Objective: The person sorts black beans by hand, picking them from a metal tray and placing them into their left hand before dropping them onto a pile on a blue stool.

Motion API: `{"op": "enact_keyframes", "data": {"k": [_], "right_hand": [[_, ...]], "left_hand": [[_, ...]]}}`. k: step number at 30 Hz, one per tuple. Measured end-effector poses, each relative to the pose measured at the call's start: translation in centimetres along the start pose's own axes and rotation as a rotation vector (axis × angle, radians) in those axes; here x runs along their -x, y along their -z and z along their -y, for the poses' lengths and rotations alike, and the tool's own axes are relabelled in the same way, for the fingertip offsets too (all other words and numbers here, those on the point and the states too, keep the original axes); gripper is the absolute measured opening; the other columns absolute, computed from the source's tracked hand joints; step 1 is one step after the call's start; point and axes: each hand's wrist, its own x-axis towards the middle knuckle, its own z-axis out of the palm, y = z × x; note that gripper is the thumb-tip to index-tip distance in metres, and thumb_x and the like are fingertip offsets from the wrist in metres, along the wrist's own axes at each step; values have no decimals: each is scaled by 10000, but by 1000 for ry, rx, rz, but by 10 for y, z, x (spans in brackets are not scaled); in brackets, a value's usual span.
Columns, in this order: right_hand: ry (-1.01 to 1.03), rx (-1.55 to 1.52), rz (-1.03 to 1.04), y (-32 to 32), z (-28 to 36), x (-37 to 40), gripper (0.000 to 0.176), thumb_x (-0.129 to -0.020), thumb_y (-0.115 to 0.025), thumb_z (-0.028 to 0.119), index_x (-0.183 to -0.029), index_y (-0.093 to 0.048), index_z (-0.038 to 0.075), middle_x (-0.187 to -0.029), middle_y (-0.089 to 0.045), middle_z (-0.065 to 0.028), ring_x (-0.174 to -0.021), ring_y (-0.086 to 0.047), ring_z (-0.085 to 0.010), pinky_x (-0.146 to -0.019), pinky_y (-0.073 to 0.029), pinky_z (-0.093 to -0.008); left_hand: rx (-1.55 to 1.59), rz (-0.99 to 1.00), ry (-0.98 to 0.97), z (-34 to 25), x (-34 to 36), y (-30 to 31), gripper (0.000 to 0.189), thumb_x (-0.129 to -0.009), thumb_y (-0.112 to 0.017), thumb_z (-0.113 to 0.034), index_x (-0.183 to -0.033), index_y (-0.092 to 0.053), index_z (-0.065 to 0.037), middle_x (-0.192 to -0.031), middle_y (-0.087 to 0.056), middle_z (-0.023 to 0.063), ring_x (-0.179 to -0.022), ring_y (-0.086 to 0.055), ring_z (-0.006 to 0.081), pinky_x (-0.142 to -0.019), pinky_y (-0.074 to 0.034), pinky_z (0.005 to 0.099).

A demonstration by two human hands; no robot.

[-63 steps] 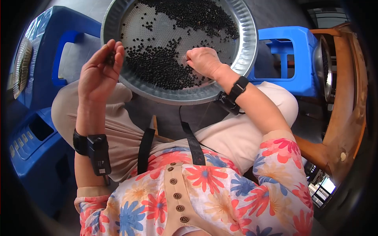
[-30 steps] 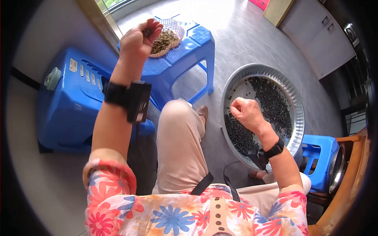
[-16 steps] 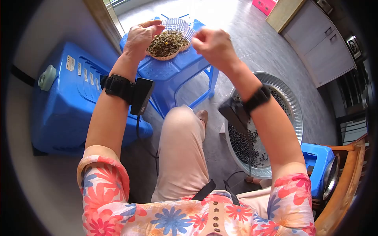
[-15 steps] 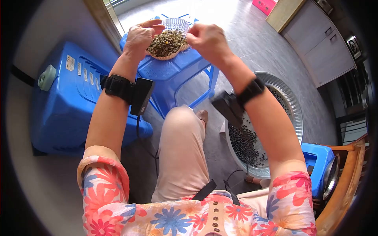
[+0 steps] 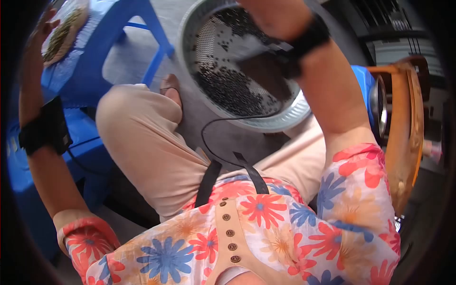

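My left hand (image 5: pixel 46 24) is at the upper left edge, blurred, beside a shallow container (image 5: pixel 81 20) of dried greenish-brown plant bits (image 5: pixel 64 37). Its fingers look partly spread, with nothing visible in them. The container rests on a blue plastic stool (image 5: pixel 102 40). My right forearm reaches up over a large round metal tray (image 5: pixel 187 33) and leaves the frame at the top, so the right hand is cut off. Small black beans or berries (image 5: pixel 223 88) lie scattered in the tray. Each wrist wears a black strapped device.
A blue plastic box stands under my left arm (image 5: pixel 76 130). On the right are a wooden chair (image 5: pixel 403 137) and a blue object with a round metal part (image 5: pixel 378 107). A black cable (image 5: pixel 206 126) runs from the right wrist device across my lap.
The view has swung right and down, so the tray is now central and the stool is at the upper left. My right hand has left the container and moved over toward the tray.
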Motion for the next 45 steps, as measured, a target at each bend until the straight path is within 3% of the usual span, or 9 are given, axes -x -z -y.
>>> {"op": "enact_keyframes", "data": {"k": [5, 7, 9, 11, 12, 20, 24, 37, 45], "right_hand": [[-499, -126, -91, 74, -65, 125, 215, -772, -622, 241, -784, -652, 28, -709, -650, -49, -650, -620, -121, -563, -486, -255], [-704, -9, -68, 89, -106, 176, 202, -765, -651, 252, -760, -649, 50, -676, -624, -11, -606, -574, -55, -543, -457, -207], [-910, 106, -47, 99, -150, 224, 178, -764, -625, 202, -781, -650, 27, -681, -630, -30, -573, -576, -78, -543, -462, -227], [-956, 173, -54, 101, -189, 264, 173, -751, -609, 167, -809, -651, 10, -705, -646, -59, -626, -607, -121, -593, -482, -258], [-934, 312, -46, 99, -203, 277, 177, -733, -590, 143, -834, -655, 14, -754, -662, -101, -705, -634, -189, -670, -493, -290], [-896, 274, 292, 80, -209, 286, 164, -727, -551, 146, -804, -680, 78, -844, -655, -144, -836, -624, -300, -793, -483, -375], [-719, 599, -39, 97, -232, 289, 138, -738, -594, 145, -806, -652, 40, -741, -646, -127, -712, -632, -264, -693, -497, -344], [-659, 821, 318, 99, -242, 264, 131, -760, -560, 150, -770, -606, 28, -745, -630, -150, -754, -612, -332, -717, -487, -407], [-467, 474, 98, 124, -207, 226, 136, -754, -576, 162, -757, -635, 39, -682, -625, -113, -606, -615, -223, -585, -482, -302]], "left_hand": [[332, -96, 79, -82, 8, -64, 443, -918, -428, -329, -834, -609, 66, -831, -634, 136, -800, -615, 247, -687, -503, 322], [494, 447, -152, -36, -22, -72, 543, -930, -422, -386, -1320, -382, -10, -1340, -410, 193, -1227, -435, 255, -1066, -285, 348], [345, 634, -357, -48, -31, -107, 576, -943, -360, -397, -1372, -284, -20, -1403, -314, 189, -1309, -313, 278, -1095, -232, 378], [1160, 960, -129, -92, -26, -156, 471, -944, -399, -306, -1300, -397, 2, -1302, -444, 206, -1223, -436, 284, -1042, -336, 375], [992, 433, -228, -132, 20, -184, 378, -929, -456, -197, -1221, -464, 43, -1103, -576, 227, -1043, -562, 337, -901, -467, 389], [1250, 483, 634, -210, 35, -298, 174, -879, -515, -98, -933, -594, 47, -886, -646, 187, -804, -644, 296, -763, -537, 362], [1422, 910, 638, -167, 45, -349, 271, -915, -476, -187, -1058, -580, 18, -985, -638, 155, -938, -620, 262, -832, -509, 328], [1145, 739, 1034, -150, 88, -390, 247, -905, -488, -179, -973, -604, 28, -896, -646, 138, -829, -637, 213, -760, -519, 308], [1129, 752, 1090, -148, 105, -400, 276, -922, -441, -174, -1007, -578, 50, -891, -639, 154, -817, -635, 234, -750, -531, 319]]}}
